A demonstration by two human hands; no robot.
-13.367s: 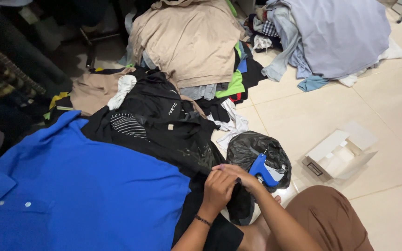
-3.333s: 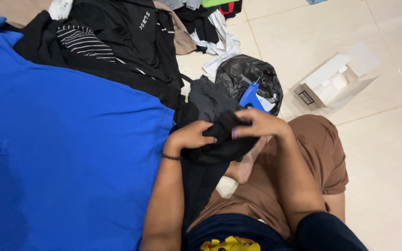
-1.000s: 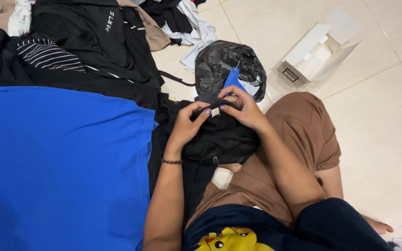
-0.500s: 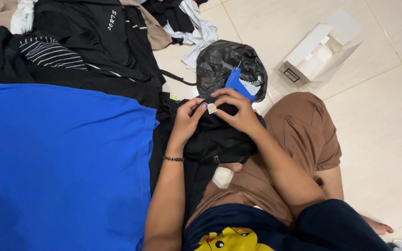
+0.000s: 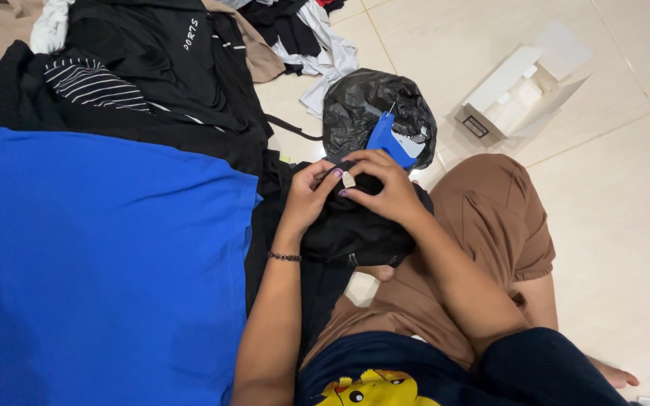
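Note:
I sit on the floor with a black garment (image 5: 355, 229) bunched over my lap. My left hand (image 5: 308, 197) and my right hand (image 5: 385, 189) both pinch its upper edge, where a small pale tag (image 5: 348, 180) shows between my fingertips. Just beyond my hands a blue tagging gun (image 5: 385, 140) lies on a black plastic bag (image 5: 366, 105). A large blue shirt (image 5: 92, 256) is spread flat to my left, touching the black garment.
Black clothes, one with white stripes (image 5: 92, 83), are piled at the upper left, with beige and white garments behind them. An open white cardboard box (image 5: 520, 90) sits on the pale tiled floor (image 5: 618, 225) at the upper right.
Over the last second my hands stay on the black garment's edge, working the small tag with only slight finger movement. Earlier I pulled the garment onto my lap.

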